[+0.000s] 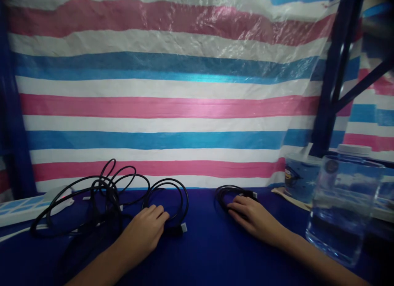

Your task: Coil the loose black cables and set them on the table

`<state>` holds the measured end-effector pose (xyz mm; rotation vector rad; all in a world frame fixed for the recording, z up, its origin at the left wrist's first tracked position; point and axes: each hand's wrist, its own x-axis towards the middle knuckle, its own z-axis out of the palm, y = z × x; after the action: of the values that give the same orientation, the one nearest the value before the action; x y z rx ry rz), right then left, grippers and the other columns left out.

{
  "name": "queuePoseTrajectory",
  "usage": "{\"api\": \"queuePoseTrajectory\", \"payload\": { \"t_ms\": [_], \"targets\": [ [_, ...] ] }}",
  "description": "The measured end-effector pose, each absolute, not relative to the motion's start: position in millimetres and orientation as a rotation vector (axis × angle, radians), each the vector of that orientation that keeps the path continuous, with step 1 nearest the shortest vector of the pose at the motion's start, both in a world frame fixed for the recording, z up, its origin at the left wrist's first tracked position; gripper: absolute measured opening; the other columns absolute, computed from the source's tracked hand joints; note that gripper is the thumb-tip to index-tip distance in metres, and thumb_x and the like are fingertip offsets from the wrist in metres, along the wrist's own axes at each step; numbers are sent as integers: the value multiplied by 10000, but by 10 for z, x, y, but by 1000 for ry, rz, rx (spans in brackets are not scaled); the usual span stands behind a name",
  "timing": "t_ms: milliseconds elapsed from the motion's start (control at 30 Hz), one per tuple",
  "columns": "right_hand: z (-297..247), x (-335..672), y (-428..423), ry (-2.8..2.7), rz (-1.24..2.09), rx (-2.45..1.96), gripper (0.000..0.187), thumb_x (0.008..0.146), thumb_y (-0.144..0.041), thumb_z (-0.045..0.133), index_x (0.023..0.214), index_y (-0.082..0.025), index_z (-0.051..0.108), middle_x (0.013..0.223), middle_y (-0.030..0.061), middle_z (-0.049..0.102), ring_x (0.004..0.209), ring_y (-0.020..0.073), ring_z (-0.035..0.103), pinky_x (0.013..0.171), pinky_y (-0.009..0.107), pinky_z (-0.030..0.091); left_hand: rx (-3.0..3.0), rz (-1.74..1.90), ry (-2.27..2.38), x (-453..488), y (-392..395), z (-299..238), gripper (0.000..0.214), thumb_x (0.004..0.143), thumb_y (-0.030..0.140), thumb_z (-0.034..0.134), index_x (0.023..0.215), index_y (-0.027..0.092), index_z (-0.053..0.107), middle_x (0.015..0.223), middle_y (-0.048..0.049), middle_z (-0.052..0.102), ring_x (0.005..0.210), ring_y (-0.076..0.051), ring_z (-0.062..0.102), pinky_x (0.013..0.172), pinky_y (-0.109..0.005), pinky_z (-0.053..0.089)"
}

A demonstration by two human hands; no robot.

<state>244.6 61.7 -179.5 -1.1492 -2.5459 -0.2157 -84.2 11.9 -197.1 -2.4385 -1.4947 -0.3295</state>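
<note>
Loops of black cable (187, 195) rise around my left hand (146, 230), whose curled fingers are closed on the cable. A dark plug with a pale metal end (184, 227) lies just right of these fingers. Farther right, my right hand (257, 218) is closed over a small coiled black cable (220, 193) on the blue table surface (203, 249). Its fingertips press on the coil and partly hide it. A connector (254, 194) of this coil shows above the knuckles. Left of my left hand stands a loose tangle of black cables (113, 191).
A white power strip (27, 208) with blue sections lies at the far left, a white cord (21, 232) in front. At right are a clear bottle (341, 220) with liquid and a blue patterned cup (303, 179). A striped plastic sheet (172, 109) hangs behind, beside a blue post (331, 76).
</note>
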Motion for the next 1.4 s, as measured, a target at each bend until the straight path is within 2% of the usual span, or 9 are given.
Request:
{"api": "queuePoseTrajectory", "payload": {
  "t_ms": [200,333,433,600,733,867,933,1067,1400],
  "targets": [
    [-1661,2630,483,-2422,43,-1211,309,917,-359,395,837,-199,647,910,60,616,889,210,556,844,408,411,-2417,-827,-1097,-488,108,-1600,274,865,105,348,924,165,608,876,-64,615,809,-219,542,735,-378,448],
    [-1815,2831,661,-1745,109,-1487,327,847,-333,433,1058,-141,593,1107,137,589,1042,247,550,933,399,410,-2644,-1145,-1429,344,545,-1280,247,873,157,411,1038,172,594,1048,-57,622,988,-182,548,920,-334,418],
    [-1965,2984,832,-1565,149,-1660,393,785,-240,453,1116,-53,549,1087,204,608,987,274,605,866,403,466,-2696,-1109,-1650,918,1046,-1383,315,854,153,486,1161,118,546,1186,-127,570,1102,-209,524,972,-360,407],
    [-2070,3105,935,-1658,256,-1690,295,726,-155,471,969,-130,636,939,108,692,851,215,664,751,315,515,-2730,-1043,-1994,1223,1511,-1774,261,886,318,534,1056,129,594,1090,-93,602,1014,-200,577,903,-428,470],
    [-2009,2989,896,-1747,289,-1666,317,815,-228,401,971,-146,664,873,83,701,766,198,658,674,303,496,-2694,-1153,-2015,1095,1485,-1886,282,896,328,516,1087,134,589,1129,-97,598,1060,-202,564,941,-431,449],
    [-1911,2796,855,-1821,240,-1688,329,800,-421,502,856,-150,680,867,100,683,790,234,626,681,324,449,-2644,-1142,-1997,1048,1412,-1932,312,903,325,503,1148,143,565,1181,-103,578,1119,-214,534,986,-458,410],
    [-1883,2743,857,-1843,210,-1728,245,693,-309,617,855,-132,669,844,104,674,778,243,614,662,316,428,-2631,-1090,-1980,1064,1403,-1952,337,893,320,520,1178,144,548,1199,-108,566,1141,-226,518,993,-473,399],
    [-1844,2742,849,-1852,180,-1778,218,655,-103,526,826,-138,655,809,82,680,775,224,620,661,295,416,-2663,-952,-1923,1078,1409,-1954,251,884,293,537,1062,128,601,1122,-95,596,1104,-221,534,970,-471,415],
    [-1864,3040,851,-1768,95,-1782,244,763,-153,464,964,-125,598,930,119,674,866,239,623,747,337,445,-2775,-1015,-1898,971,1444,-1928,267,886,285,534,1103,138,587,1188,-103,567,1145,-228,510,997,-483,393]
  ]
}}
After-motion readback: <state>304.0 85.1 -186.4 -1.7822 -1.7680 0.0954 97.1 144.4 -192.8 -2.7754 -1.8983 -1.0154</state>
